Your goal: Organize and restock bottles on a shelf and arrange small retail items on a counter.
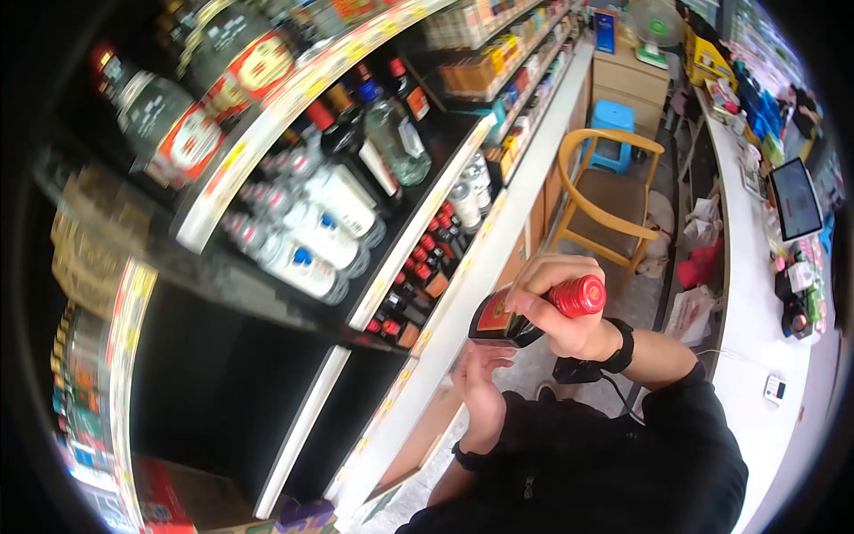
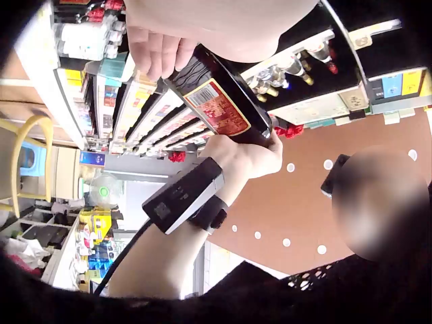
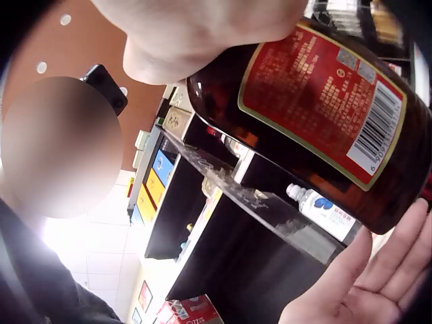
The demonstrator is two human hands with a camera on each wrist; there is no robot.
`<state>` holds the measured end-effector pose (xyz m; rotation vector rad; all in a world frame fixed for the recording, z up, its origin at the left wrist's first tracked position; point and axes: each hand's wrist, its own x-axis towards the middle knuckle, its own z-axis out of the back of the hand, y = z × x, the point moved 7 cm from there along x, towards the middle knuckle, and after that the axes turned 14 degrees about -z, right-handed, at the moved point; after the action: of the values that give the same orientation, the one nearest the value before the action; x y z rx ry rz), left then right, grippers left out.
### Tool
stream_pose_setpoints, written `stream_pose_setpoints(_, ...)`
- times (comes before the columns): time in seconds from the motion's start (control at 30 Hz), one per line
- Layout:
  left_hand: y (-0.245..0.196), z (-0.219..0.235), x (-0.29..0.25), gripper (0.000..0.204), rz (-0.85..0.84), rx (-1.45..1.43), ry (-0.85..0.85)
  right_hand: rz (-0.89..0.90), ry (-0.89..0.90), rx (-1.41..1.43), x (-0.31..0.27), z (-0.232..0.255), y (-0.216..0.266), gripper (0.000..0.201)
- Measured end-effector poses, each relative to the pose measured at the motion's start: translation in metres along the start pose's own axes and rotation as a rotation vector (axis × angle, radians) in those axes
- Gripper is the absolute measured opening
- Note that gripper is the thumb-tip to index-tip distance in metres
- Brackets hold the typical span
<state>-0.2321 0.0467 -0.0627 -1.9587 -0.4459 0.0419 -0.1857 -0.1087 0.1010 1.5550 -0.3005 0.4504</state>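
Observation:
A dark bottle with a red cap and a red label is tilted in front of the person. The right hand grips it round the neck, just below the cap. Beneath the bottle's base the left hand is open, palm up, fingers extended close to the glass; whether they touch is unclear. The left wrist view shows the bottle between the left hand and the right hand. A barcode shows on the bottle in the right wrist view, beside the open left hand and below the right hand.
Shelves with several bottles stand on the left, above a white ledge. Beyond the hands are a wooden chair and a blue stool. A white counter with a screen runs along the right.

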Motion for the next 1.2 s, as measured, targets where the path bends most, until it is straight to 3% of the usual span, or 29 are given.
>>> stream_pose_setpoints(0.17, 0.030, -0.037, 0.042, 0.033, 0.047, -0.007, 0.044, 0.028, -0.068, -0.020, 0.033, 0.047, -0.022, 0.009)
stream_pose_setpoints(0.23, 0.044, -0.046, 0.068, 0.033, 0.033, -0.002, 0.090, 0.134, -0.124, 0.006, 0.050, 0.061, -0.032, 0.008)
stream_pose_setpoints(0.33, 0.058, -0.066, 0.111, 0.034, 0.003, -0.072, 0.177, 0.158, -0.119, -0.036, 0.085, 0.078, -0.044, 0.006)
stream_pose_setpoints(0.4, 0.060, -0.081, 0.138, 0.048, -0.030, -0.198, 0.295, 0.169, -0.127, -0.038, 0.113, 0.083, -0.057, 0.006)
stream_pose_setpoints(0.53, 0.067, -0.102, 0.197, 0.072, -0.008, -0.361, 0.370, 0.183, -0.115, -0.075, 0.177, 0.080, -0.076, 0.005)
stream_pose_setpoints(0.6, 0.066, -0.110, 0.222, 0.071, -0.033, -0.297, 0.399, 0.283, -0.105, -0.090, 0.203, 0.081, -0.075, 0.003)
stream_pose_setpoints(0.67, 0.066, -0.115, 0.244, 0.071, -0.064, -0.188, 0.460, 0.242, -0.129, -0.083, 0.228, 0.084, -0.084, 0.005)
stream_pose_setpoints(0.9, 0.057, -0.116, 0.294, 0.074, -0.087, -0.013, 0.388, 0.169, -0.132, -0.038, 0.310, 0.069, -0.120, 0.011)
stream_pose_setpoints(1.03, 0.045, -0.126, 0.306, 0.091, -0.115, -0.030, 0.311, -0.025, -0.095, -0.003, 0.351, 0.045, -0.162, 0.017)
stream_pose_setpoints(1.2, 0.041, -0.130, 0.316, 0.098, -0.184, 0.046, 0.236, -0.050, 0.022, -0.095, 0.388, 0.015, -0.182, 0.017)
